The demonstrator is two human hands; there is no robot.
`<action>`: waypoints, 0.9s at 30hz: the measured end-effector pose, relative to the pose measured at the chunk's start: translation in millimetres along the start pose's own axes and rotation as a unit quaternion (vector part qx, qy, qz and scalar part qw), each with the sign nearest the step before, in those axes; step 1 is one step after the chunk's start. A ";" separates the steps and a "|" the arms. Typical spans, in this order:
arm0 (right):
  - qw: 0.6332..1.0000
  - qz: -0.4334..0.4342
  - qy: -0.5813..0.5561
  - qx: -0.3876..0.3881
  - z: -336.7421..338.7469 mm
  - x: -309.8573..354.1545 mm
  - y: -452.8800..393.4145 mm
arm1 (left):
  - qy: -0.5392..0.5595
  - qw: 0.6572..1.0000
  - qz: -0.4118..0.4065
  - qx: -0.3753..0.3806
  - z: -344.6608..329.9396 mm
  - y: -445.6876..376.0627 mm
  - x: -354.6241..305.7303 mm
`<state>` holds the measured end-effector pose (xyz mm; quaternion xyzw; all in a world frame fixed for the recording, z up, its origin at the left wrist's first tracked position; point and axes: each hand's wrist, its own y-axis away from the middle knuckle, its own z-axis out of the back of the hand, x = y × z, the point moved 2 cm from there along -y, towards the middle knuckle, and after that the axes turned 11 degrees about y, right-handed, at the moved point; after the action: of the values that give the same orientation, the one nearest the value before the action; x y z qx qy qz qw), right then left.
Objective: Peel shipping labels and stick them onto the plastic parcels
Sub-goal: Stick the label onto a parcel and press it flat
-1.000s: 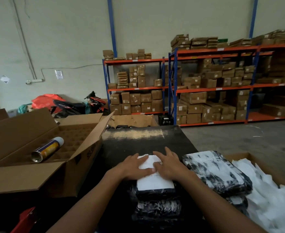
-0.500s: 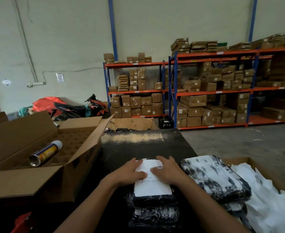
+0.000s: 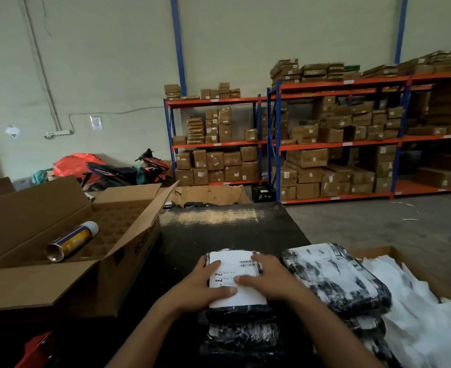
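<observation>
From my head camera, my left hand and right hand lie flat, fingers spread, pressing a white rectangular paper shipping label onto the top black plastic-wrapped parcel of a stack on the dark table. More black-and-white plastic parcels sit just right. An open brown cardboard box at left holds a spray can.
</observation>
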<state>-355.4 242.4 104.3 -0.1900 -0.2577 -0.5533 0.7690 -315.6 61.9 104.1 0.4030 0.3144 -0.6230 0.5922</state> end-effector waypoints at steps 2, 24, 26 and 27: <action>0.998 0.036 -0.041 -0.017 -13.3 -7.9 9.3 | 0.116 0.993 -0.009 0.000 0.4 6.5 10.1; 0.977 0.038 -0.207 -0.030 -19.8 -19.8 51.1 | 0.158 0.987 -0.043 0.003 -7.7 32.1 9.9; 0.969 0.036 -0.245 -0.023 -20.8 -21.6 51.0 | 0.192 0.981 -0.035 0.013 -5.9 32.7 12.2; 0.964 0.037 -0.262 -0.017 -20.0 -22.3 50.8 | 0.208 0.977 -0.033 0.019 -4.2 33.1 13.8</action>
<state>-309.1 263.6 74.5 -0.3508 -0.4338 -0.4593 0.6912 -281.9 55.5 92.8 0.5245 0.4318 -0.5508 0.4848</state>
